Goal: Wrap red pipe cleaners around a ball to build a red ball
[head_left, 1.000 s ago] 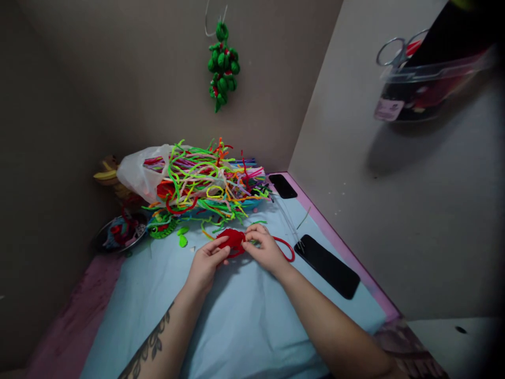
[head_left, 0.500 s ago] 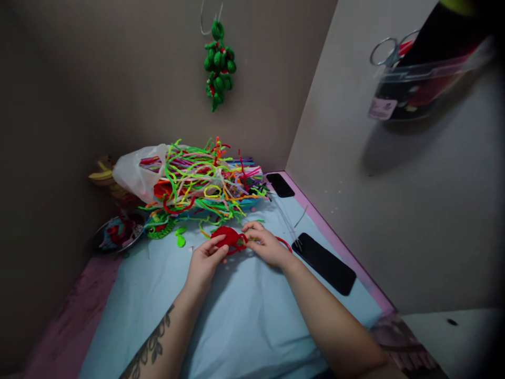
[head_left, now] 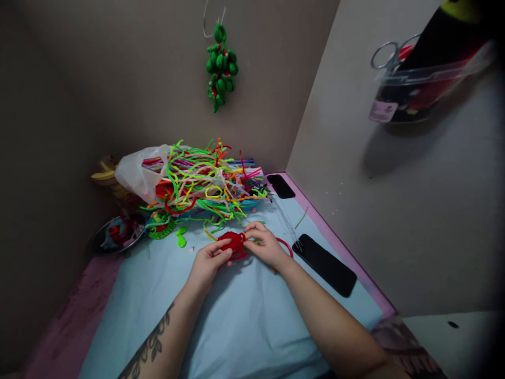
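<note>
Both of my hands meet over a small red pipe-cleaner shape [head_left: 233, 243] lying on the light blue cloth [head_left: 244, 321]. My left hand [head_left: 208, 266] pinches its left side with thumb and fingers closed. My right hand [head_left: 266, 246] grips its right side, and a loose red pipe-cleaner loop [head_left: 287, 246] curls out past that hand's far side. The piece looks coiled or wound, but its exact form is too small to make out.
A heap of multicoloured pipe cleaners [head_left: 201, 184] with a white plastic bag [head_left: 136, 176] lies behind. A green figure [head_left: 161, 226], a metal bowl [head_left: 116, 234], two dark phones [head_left: 325, 266] [head_left: 281, 186], a hanging green ornament [head_left: 221, 66] and a wall bin with scissors [head_left: 418, 79] surround the spot.
The red piece has been turned and shifted slightly between my fingers; both hands stay on it in nearly the same place. The view wobbles a little.
</note>
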`<action>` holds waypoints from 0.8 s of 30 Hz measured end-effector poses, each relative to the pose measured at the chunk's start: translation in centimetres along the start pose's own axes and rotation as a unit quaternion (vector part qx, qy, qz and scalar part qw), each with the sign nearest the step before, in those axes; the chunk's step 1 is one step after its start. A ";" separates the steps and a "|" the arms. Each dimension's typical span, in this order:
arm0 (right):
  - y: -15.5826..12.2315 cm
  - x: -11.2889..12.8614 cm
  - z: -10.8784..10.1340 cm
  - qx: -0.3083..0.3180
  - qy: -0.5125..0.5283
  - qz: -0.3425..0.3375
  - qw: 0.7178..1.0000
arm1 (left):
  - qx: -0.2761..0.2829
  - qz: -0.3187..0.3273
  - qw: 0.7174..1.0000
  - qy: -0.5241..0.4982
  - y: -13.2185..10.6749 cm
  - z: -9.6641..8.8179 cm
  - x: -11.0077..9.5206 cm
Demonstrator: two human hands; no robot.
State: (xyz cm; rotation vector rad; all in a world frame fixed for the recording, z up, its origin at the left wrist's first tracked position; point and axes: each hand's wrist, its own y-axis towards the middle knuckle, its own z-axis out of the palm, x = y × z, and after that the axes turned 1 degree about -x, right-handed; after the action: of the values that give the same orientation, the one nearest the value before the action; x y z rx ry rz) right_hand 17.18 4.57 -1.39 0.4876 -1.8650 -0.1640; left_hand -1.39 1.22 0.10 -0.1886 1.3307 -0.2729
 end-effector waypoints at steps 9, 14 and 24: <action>-0.1 0.6 0.2 -0.012 0.015 0.013 1.000 | -0.006 -0.018 0.999 -0.050 0.4 -0.4 0.6; -0.3 0.8 0.5 -0.065 0.003 0.035 0.997 | -0.020 -0.016 0.997 -0.075 0.4 -0.3 0.7; -0.3 0.6 0.9 -0.041 -0.024 0.080 0.996 | -0.019 -0.019 0.997 -0.068 0.3 -0.2 0.4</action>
State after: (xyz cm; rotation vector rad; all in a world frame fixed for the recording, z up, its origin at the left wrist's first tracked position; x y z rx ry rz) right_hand 16.27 3.97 -1.32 0.2771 -1.9270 -0.1456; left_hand -1.48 1.40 -0.45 -0.2596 1.1978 -0.2628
